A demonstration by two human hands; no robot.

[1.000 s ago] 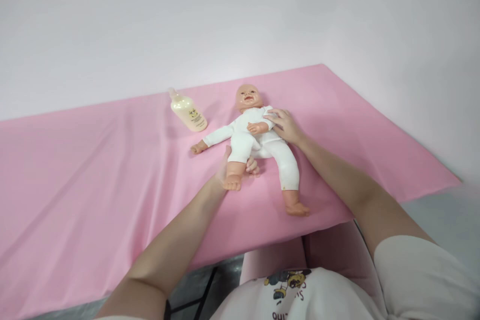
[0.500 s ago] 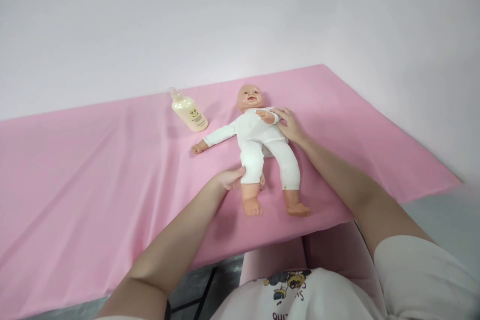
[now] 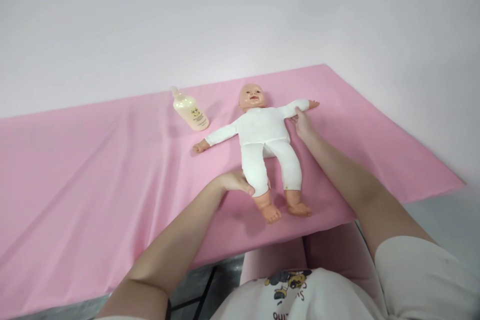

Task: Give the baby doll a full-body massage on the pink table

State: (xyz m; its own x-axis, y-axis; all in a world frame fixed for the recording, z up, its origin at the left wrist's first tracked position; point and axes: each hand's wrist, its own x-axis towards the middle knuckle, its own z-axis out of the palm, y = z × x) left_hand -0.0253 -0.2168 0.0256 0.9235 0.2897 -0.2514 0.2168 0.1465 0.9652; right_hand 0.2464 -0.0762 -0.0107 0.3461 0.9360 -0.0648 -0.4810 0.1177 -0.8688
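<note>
Pink cloth covers the surface (image 3: 93,170), smooth against a pale wall. On it a baby doll (image 3: 264,135) lies face up in a soft white suit, head at 12 o'clock, feet at 6. The left hand (image 3: 234,181) grips its lower leg; the right hand (image 3: 303,122) pinches its outstretched sleeve. A glossy cream bottle (image 3: 189,110) lies at 10 o'clock.

Doll and bottle on the covered table

The doll (image 3: 268,142) lies on the table cover (image 3: 93,170), head far, feet near; the bottle (image 3: 190,110) lies to its far left, apart.
</note>
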